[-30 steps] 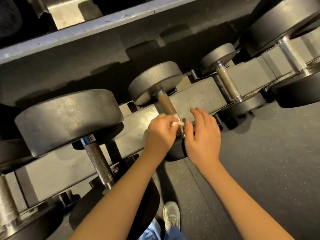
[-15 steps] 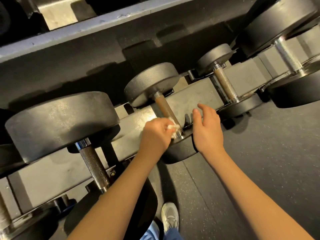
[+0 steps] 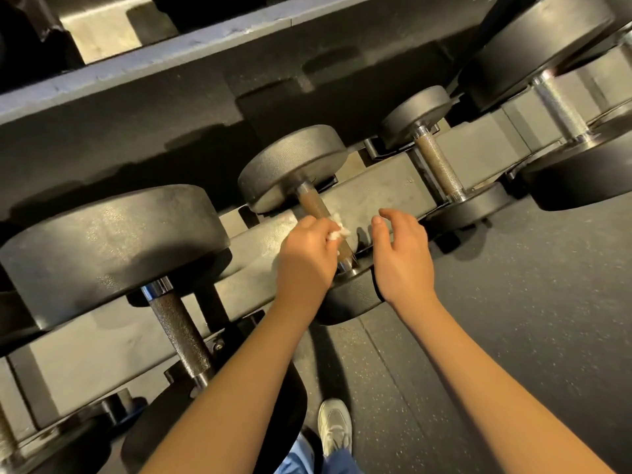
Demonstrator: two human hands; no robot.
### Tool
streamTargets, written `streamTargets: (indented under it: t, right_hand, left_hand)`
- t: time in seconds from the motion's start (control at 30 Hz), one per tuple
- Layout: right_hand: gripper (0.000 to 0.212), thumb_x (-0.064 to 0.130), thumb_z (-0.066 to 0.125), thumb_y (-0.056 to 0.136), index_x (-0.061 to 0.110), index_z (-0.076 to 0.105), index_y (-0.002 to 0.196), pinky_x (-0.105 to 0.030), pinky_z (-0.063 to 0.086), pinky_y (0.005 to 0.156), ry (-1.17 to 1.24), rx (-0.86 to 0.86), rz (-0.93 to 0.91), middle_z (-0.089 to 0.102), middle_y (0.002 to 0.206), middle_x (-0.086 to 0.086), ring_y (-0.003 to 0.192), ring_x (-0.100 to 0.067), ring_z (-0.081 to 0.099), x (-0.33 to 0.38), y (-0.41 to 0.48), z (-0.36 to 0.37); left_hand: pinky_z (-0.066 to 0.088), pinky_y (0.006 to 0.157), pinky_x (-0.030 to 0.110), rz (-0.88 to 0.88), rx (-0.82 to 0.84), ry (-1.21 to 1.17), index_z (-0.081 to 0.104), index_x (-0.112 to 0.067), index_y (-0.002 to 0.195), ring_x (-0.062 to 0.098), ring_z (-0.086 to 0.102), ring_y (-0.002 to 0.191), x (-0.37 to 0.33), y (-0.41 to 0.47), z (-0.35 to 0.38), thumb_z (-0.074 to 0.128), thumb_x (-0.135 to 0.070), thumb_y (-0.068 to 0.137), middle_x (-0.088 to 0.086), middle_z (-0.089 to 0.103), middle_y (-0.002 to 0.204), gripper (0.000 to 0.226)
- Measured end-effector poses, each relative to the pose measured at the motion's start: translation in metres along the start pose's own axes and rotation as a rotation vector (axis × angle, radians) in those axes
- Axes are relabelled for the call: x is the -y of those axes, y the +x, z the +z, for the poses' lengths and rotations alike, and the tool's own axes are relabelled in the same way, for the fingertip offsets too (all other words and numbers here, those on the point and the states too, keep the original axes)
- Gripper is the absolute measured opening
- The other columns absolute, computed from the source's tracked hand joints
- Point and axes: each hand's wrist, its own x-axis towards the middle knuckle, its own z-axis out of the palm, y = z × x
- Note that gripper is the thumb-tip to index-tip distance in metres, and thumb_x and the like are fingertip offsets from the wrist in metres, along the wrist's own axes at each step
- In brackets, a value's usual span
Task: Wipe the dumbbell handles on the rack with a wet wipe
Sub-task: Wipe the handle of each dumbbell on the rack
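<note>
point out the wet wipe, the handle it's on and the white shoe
wet wipe (image 3: 338,230): head view, on the crumpled white wad.
dumbbell handle (image 3: 313,206): head view, on the bare brownish grip above the wipe.
white shoe (image 3: 335,425): head view, on its upper.

Wipe in left hand on handle

Dim, warm light from above. Glare streaks the chrome handle at upper right and sheens the large plate. Plates cast hard shadows on the rack, and short ones lie beside the right hand. The wipe is nearly blown out. Wide-angle bowing toward the edges; corners soft.
</note>
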Motion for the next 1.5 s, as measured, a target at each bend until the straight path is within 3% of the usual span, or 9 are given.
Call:
streamTargets:
  t: [0.2, 0.43, 0.63, 0.8, 0.93, 1.1, 1.27, 1.43, 1.5]
  right_hand:
    - [0.039, 0.036, 0.037, 0.100, 0.016, 0.053, 0.129, -0.023, 0.028, 0.093, -0.004, 0.007, -0.008, 0.052, 0.132, 0.000, 0.124, -0.013, 0.038, 0.000, -0.001, 0.000]
    - [0.038, 0.034, 0.037, 0.100, 0.014, 0.055, 0.128, -0.024, 0.027, 0.092, -0.024, -0.003, -0.025, 0.054, 0.131, -0.001, 0.123, -0.016, 0.039, 0.000, -0.001, 0.000]
    - [0.037, 0.033, 0.038, 0.101, 0.014, 0.056, 0.127, -0.025, 0.028, 0.092, -0.028, -0.013, -0.035, 0.055, 0.129, -0.002, 0.122, -0.015, 0.040, 0.001, -0.001, 0.000]
    - [0.036, 0.032, 0.039, 0.101, 0.013, 0.056, 0.125, -0.029, 0.030, 0.097, -0.027, -0.023, -0.046, 0.057, 0.127, -0.002, 0.121, -0.015, 0.039, 0.002, -0.002, -0.001]
    - [0.035, 0.031, 0.040, 0.100, 0.012, 0.057, 0.124, -0.031, 0.031, 0.098, -0.018, -0.035, -0.038, 0.058, 0.126, -0.003, 0.121, -0.015, 0.039, 0.004, -0.003, -0.001]
    - [0.036, 0.031, 0.039, 0.100, 0.012, 0.057, 0.125, -0.030, 0.030, 0.099, -0.011, -0.027, -0.041, 0.057, 0.127, -0.002, 0.121, -0.013, 0.038, 0.004, -0.004, -0.002]
    - [0.035, 0.029, 0.039, 0.100, 0.011, 0.058, 0.123, -0.033, 0.032, 0.099, -0.016, -0.042, -0.041, 0.059, 0.125, -0.004, 0.120, -0.016, 0.039, 0.004, -0.004, -0.002]
    - [0.035, 0.030, 0.039, 0.100, 0.011, 0.058, 0.124, -0.034, 0.033, 0.099, -0.021, -0.035, -0.042, 0.059, 0.125, -0.004, 0.119, -0.017, 0.040, 0.005, -0.005, -0.002]
    - [0.035, 0.029, 0.040, 0.100, 0.012, 0.058, 0.123, -0.035, 0.033, 0.099, -0.027, -0.034, -0.045, 0.059, 0.124, -0.004, 0.119, -0.017, 0.040, 0.005, -0.004, -0.002]
  left_hand:
    - [0.034, 0.066, 0.004, -0.200, -0.203, -0.021, 0.063, -0.003, 0.097, 0.005, 0.041, 0.071, 0.007, 0.017, -0.009, 0.057, -0.006, 0.091, 0.008, 0.057, 0.092, 0.009]
    - [0.050, 0.068, 0.025, -0.422, -0.181, -0.338, 0.061, -0.019, 0.092, 0.012, 0.059, 0.079, 0.005, 0.013, 0.001, 0.063, -0.012, 0.090, -0.002, 0.061, 0.082, 0.008]
    - [0.043, 0.063, 0.008, -0.458, -0.195, -0.241, 0.066, -0.007, 0.107, 0.005, 0.055, 0.079, 0.010, 0.030, -0.013, 0.057, -0.012, 0.094, 0.004, 0.064, 0.095, 0.017]
    - [0.047, 0.063, 0.014, -0.511, 0.040, -0.332, 0.069, -0.016, 0.096, 0.002, 0.053, 0.066, 0.001, 0.015, -0.012, 0.059, -0.015, 0.093, -0.006, 0.060, 0.075, 0.010]
    - [0.052, 0.073, 0.029, -0.284, 0.208, -0.226, 0.072, -0.013, 0.090, 0.008, 0.059, 0.076, -0.006, -0.013, -0.013, 0.066, -0.014, 0.088, -0.005, 0.063, 0.080, 0.007]
    - [0.033, 0.070, 0.002, -0.334, 0.020, -0.120, 0.070, -0.011, 0.101, -0.001, 0.048, 0.076, 0.001, 0.015, -0.021, 0.061, -0.011, 0.091, -0.002, 0.058, 0.097, 0.014]
    - [0.051, 0.079, 0.029, -0.337, 0.260, -0.102, 0.074, -0.016, 0.095, 0.015, 0.063, 0.086, -0.006, -0.003, -0.012, 0.068, -0.018, 0.086, -0.003, 0.068, 0.088, 0.011]
    - [0.052, 0.081, 0.034, -0.381, 0.168, -0.100, 0.071, -0.016, 0.097, 0.016, 0.061, 0.090, -0.004, 0.000, -0.019, 0.064, -0.017, 0.089, -0.003, 0.065, 0.094, 0.011]
    - [0.051, 0.083, 0.033, -0.449, 0.285, -0.072, 0.070, -0.018, 0.097, 0.018, 0.062, 0.091, -0.006, 0.006, -0.022, 0.066, -0.018, 0.088, -0.001, 0.065, 0.094, 0.010]
